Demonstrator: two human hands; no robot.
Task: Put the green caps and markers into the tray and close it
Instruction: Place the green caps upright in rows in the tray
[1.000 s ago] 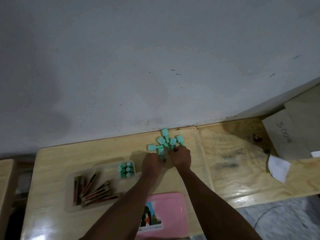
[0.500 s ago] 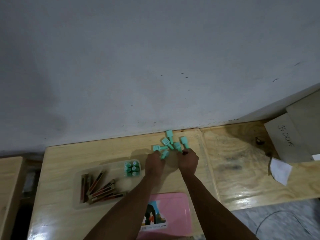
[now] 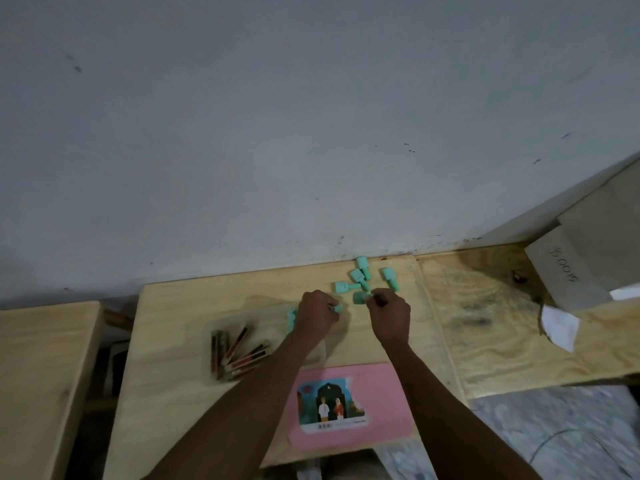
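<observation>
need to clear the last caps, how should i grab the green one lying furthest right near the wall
Pinch the green cap across its narrow stem, coming down from above. It lies on its side on the table, apart from the other caps, wide end toward the wall, so the stem nearest the right hand is open to reach.

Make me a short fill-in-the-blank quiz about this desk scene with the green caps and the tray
1. The lid lying nearest the person is ____ in colour.
2. The loose caps on the table are ____ in colour.
3. The markers lie in the clear ____.
4. The left hand holds a green ____.

Missing words: pink; green; tray; cap
</observation>
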